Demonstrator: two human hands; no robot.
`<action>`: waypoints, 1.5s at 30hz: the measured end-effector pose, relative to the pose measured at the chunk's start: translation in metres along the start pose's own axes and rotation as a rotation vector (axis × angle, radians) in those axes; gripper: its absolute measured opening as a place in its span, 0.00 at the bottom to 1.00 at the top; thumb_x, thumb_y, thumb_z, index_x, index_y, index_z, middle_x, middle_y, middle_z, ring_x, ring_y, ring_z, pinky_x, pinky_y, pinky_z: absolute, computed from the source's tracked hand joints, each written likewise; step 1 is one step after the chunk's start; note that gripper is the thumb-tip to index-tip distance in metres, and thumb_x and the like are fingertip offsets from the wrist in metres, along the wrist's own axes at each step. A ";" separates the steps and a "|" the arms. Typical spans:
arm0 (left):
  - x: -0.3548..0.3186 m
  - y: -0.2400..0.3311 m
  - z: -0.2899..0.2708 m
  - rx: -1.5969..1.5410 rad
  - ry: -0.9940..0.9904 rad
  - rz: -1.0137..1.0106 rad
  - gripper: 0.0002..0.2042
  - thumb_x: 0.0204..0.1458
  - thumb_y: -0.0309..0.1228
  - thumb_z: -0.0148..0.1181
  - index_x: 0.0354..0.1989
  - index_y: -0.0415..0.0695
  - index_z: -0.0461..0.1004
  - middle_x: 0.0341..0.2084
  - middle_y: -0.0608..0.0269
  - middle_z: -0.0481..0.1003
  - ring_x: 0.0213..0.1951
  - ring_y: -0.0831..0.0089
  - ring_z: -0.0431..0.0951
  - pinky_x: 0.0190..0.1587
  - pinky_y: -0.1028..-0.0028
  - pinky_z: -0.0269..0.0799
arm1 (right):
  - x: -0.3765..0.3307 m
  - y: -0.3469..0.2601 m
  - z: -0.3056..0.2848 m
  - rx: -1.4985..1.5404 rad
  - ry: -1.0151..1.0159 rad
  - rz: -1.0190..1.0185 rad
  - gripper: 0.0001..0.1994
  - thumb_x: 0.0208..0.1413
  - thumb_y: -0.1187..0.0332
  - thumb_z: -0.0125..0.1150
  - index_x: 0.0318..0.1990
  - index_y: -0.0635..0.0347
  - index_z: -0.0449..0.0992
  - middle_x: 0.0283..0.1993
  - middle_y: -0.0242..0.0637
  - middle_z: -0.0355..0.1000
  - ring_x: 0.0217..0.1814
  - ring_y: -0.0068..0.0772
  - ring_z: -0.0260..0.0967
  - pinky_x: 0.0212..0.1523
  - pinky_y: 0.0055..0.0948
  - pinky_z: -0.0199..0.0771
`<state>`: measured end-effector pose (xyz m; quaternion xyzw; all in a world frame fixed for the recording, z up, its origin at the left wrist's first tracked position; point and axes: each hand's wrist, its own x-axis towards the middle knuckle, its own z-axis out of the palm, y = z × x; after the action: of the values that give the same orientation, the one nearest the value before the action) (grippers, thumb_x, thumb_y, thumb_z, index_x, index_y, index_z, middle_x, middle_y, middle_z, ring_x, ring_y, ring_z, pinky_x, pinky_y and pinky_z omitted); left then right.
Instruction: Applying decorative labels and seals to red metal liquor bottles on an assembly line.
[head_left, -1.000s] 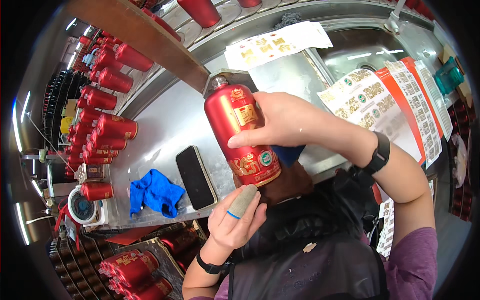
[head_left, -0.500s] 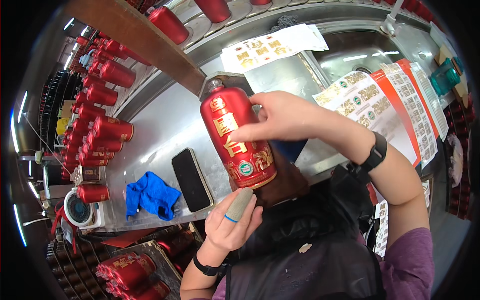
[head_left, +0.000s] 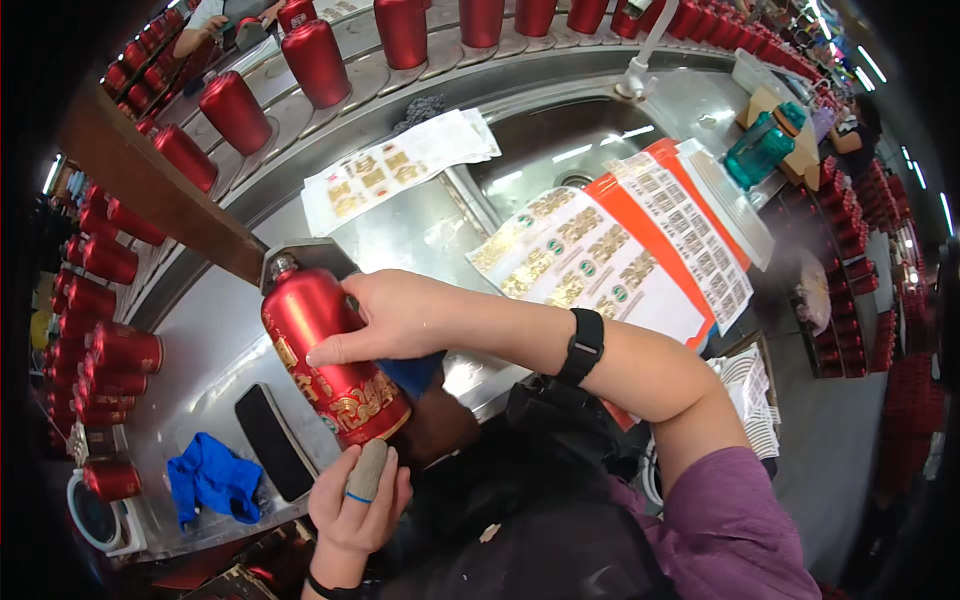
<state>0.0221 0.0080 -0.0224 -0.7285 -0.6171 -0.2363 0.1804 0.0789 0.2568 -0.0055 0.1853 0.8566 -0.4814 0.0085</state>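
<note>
A glossy red bottle with gold lettering and raised gold decoration lies tilted, its clear neck at a dark angular bracket on the end of a brown beam. My right hand is wrapped over the bottle's right side, thumb across the front. At the base, my left hand has its fingers curled against the lower edge, and one finger wears a beige finger cot with a blue rim. The large gold characters show only at the bottle's left edge.
A black phone and blue cloth lie on the metal table. Beyond are gold label sheets, more labels on orange backing, a sink and a teal bottle. Red bottles line the conveyor.
The bottle has turned about its length, bringing its large gold characters round to the left edge. My view has swung right, so the table things appear farther left. Both hands stay at the bottle.
</note>
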 end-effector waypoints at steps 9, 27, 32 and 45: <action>0.048 -0.002 0.020 -0.047 -0.194 0.044 0.16 0.45 0.36 0.71 0.43 0.46 0.82 0.46 0.65 0.76 0.55 0.62 0.71 0.58 0.59 0.68 | -0.054 0.014 -0.031 0.227 -0.085 -0.086 0.34 0.56 0.56 0.68 0.64 0.68 0.67 0.44 0.41 0.81 0.43 0.29 0.78 0.44 0.28 0.75; 0.005 -0.007 0.029 -0.244 -0.043 -0.633 0.44 0.55 0.39 0.65 0.74 0.37 0.45 0.72 0.42 0.50 0.73 0.48 0.50 0.72 0.58 0.46 | -0.431 0.257 -0.106 0.575 1.501 0.662 0.16 0.55 0.59 0.71 0.41 0.64 0.82 0.31 0.30 0.78 0.30 0.17 0.70 0.31 0.18 0.67; 0.000 -0.006 0.026 -0.278 -0.044 -0.668 0.43 0.57 0.41 0.63 0.74 0.37 0.45 0.73 0.43 0.50 0.73 0.50 0.51 0.71 0.57 0.49 | -0.393 0.226 -0.101 0.818 1.349 0.738 0.11 0.54 0.62 0.72 0.33 0.58 0.78 0.24 0.25 0.73 0.17 0.15 0.62 0.16 0.19 0.57; 0.000 -0.011 0.019 -0.208 -0.168 -0.701 0.54 0.40 0.37 0.76 0.74 0.36 0.46 0.71 0.37 0.52 0.71 0.42 0.53 0.70 0.56 0.48 | -0.426 0.260 -0.108 0.031 1.539 0.731 0.12 0.57 0.64 0.68 0.39 0.67 0.82 0.32 0.34 0.80 0.30 0.21 0.72 0.34 0.21 0.70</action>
<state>0.0141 0.0207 -0.0383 -0.5045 -0.8143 -0.2846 -0.0375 0.5781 0.3356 -0.0791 0.7258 0.5037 -0.2000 -0.4237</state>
